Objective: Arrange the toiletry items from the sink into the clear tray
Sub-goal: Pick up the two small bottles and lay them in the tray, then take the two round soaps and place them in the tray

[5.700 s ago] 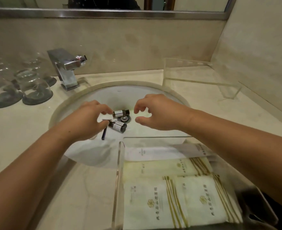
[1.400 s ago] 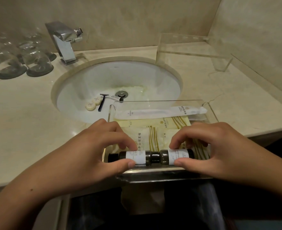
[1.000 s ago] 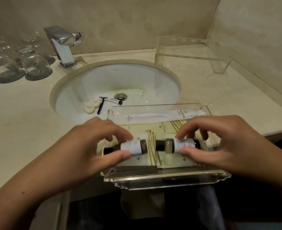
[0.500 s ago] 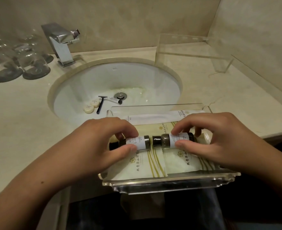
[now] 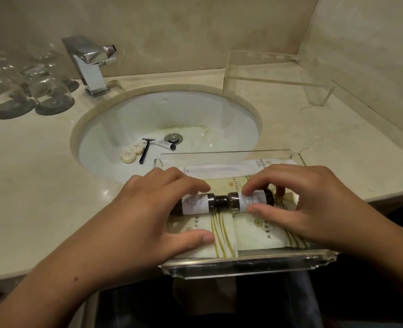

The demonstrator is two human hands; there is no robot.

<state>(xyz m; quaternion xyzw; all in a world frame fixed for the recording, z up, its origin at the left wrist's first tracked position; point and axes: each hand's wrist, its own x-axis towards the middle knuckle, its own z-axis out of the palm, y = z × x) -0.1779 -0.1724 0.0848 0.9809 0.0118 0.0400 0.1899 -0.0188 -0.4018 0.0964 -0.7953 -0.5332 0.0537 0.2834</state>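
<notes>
Both hands lay two little bottles in the clear tray (image 5: 248,266), the left hand (image 5: 148,209) letting go of the left bottle (image 5: 195,204) and the right hand (image 5: 314,204) pinching the right bottle (image 5: 252,200); next comes the razor (image 5: 145,151) waiting in the sink (image 5: 115,129).

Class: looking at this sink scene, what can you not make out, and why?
- Left bottle: its far end, covered by the left hand, head view.
- Bottle labels and soaps: print too small.
- Clear tray: floor hidden under packets.

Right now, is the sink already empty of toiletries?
No: a razor, two round soaps and a small tube lie in the sink near the drain.
</notes>
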